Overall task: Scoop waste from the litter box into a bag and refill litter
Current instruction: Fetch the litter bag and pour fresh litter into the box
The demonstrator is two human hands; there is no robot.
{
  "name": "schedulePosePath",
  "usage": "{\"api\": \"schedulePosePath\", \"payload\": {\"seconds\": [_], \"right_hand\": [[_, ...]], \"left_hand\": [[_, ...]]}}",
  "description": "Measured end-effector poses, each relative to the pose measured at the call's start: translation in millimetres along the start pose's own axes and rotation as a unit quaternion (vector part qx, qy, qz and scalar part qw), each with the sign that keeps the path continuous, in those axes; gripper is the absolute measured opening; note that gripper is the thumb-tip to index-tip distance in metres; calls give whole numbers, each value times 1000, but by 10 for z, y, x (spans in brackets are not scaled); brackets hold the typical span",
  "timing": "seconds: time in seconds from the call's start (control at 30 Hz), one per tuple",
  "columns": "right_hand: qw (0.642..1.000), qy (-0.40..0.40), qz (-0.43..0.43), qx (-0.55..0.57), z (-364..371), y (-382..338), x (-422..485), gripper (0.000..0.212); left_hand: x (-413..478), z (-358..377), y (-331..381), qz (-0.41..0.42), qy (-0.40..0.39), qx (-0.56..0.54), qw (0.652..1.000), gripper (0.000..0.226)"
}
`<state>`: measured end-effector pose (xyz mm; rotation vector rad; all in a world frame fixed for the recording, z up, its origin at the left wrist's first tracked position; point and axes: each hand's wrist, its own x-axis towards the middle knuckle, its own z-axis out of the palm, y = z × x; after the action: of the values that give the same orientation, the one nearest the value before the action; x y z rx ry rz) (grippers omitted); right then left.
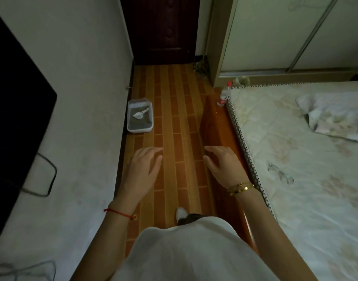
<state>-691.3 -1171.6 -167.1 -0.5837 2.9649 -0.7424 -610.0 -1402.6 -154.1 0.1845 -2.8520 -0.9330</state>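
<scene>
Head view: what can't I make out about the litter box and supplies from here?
Head view only.
- litter box: far off and dim; any waste inside is too small to tell.
- scoop: lies inside the box; loaded or empty, too small to tell.
- Bag and refill litter: not in this view.

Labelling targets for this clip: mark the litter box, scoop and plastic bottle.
litter box (139, 130): head view, on its near white wall.
scoop (138, 115): head view, on its bowl end, not the handle.
plastic bottle (224, 93): head view, on the clear body below the cap.
</scene>
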Motion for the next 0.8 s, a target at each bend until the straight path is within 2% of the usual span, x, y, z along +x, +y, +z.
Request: {"api": "schedulePosePath", "payload": {"seconds": [0.33, 0.57, 0.8], "right_hand": [[998, -19, -64, 4, -119, 102, 1994, 34], [999, -25, -37, 23, 104, 381, 3034, 34], [999, -32, -17, 18, 216, 554, 4338, 35]], "left_hand": [[1709, -63, -194, -31, 56, -19, 998, 33], [2805, 83, -496, -33, 45, -26, 998, 34], [4290, 125, -835, -13, 33, -25, 999, 33]]}}
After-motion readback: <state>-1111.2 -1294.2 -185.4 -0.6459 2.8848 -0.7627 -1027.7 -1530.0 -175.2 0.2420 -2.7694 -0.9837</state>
